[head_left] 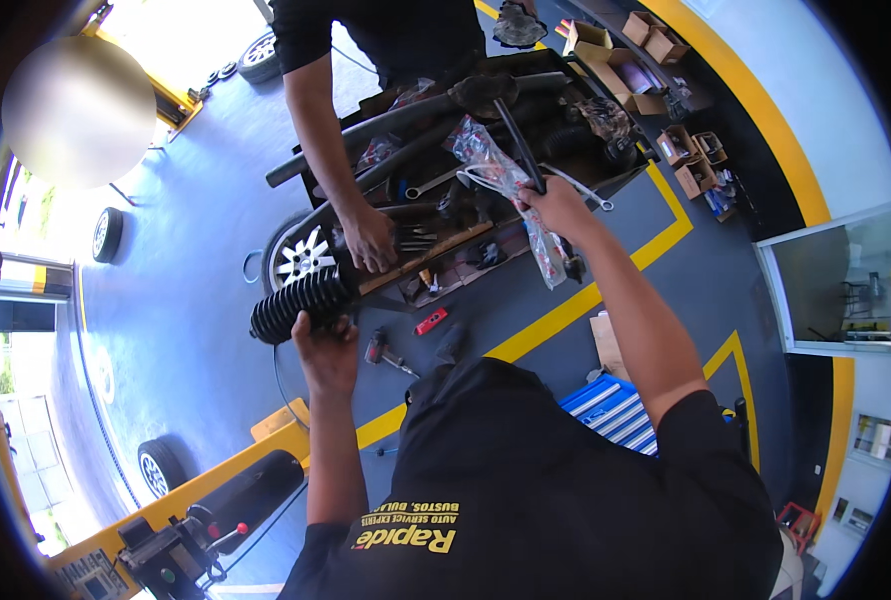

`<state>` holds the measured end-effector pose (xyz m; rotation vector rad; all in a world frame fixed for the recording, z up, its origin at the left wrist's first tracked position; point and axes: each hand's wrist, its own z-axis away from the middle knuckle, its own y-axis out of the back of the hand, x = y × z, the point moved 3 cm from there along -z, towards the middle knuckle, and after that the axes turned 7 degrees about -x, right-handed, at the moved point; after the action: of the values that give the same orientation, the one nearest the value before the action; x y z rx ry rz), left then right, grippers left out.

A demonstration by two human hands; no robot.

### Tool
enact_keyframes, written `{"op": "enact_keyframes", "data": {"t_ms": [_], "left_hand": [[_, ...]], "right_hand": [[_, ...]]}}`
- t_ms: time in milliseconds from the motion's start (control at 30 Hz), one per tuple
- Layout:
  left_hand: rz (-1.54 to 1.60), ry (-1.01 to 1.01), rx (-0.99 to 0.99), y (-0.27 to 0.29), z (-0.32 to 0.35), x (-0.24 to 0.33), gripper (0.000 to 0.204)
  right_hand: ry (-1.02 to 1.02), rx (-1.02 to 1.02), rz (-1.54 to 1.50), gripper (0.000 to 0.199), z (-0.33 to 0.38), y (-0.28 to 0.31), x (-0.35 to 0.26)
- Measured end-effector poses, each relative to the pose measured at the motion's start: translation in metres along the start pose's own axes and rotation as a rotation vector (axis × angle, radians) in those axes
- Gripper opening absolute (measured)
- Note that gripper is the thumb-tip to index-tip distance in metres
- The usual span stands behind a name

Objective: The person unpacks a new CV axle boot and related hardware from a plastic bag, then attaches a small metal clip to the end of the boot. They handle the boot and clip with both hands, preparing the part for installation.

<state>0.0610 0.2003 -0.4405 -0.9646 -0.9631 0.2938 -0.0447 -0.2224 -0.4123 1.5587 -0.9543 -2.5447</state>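
My left hand (327,355) grips the near side of a black ribbed cylinder (304,304), with thumb and curled fingers against it. Whether it is a coil spring or a rubber boot I cannot tell. The cylinder juts from the left end of the cluttered workbench (453,243). Over the bench's right part, my right hand (558,207) is closed round a black rod (519,143). Beside the rod in that grip is a crumpled clear plastic wrapper (492,157) with red print. Another person's bare hand (371,240) rests on the bench next to the cylinder.
Spanners (436,181) and metal parts crowd the bench. On the floor lie a power tool (388,352) and a red object (431,321). A blue tool cabinet (611,410) is at my right, a yellow beam (206,475) at lower left. Tyres (108,235) and cardboard boxes (696,175) stand around.
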Motion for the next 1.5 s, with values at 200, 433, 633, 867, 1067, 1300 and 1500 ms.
{"op": "enact_keyframes", "data": {"t_ms": [200,433,633,867,1067,1300,1500], "left_hand": [[-0.066,0.037,-0.027,0.015,0.005,0.000,0.043],[-0.033,0.155,-0.109,0.017,-0.017,0.001,0.049],[-0.020,0.278,-0.149,0.002,-0.050,-0.003,0.052],[-0.027,0.383,-0.248,0.004,-0.066,-0.007,0.056],[-0.055,0.446,-0.441,-0.009,-0.088,-0.025,0.058],[-0.049,0.448,-0.437,-0.069,-0.115,-0.051,0.053],[-0.330,0.478,-0.727,-0.095,-0.095,-0.090,0.069]], "right_hand": [[-0.095,0.140,-0.105,0.020,-0.074,-0.007,0.027],[-0.191,0.070,-0.252,0.017,-0.098,-0.013,0.037],[-0.221,0.274,0.166,0.026,-0.115,-0.061,0.034],[-0.330,0.427,0.211,0.039,-0.071,-0.060,0.040],[-0.248,0.182,-0.068,0.045,0.042,-0.032,-0.004],[-0.173,-0.100,-0.034,0.038,0.171,-0.008,-0.063],[-0.163,-0.136,0.120,0.039,0.212,0.005,-0.069]]}}
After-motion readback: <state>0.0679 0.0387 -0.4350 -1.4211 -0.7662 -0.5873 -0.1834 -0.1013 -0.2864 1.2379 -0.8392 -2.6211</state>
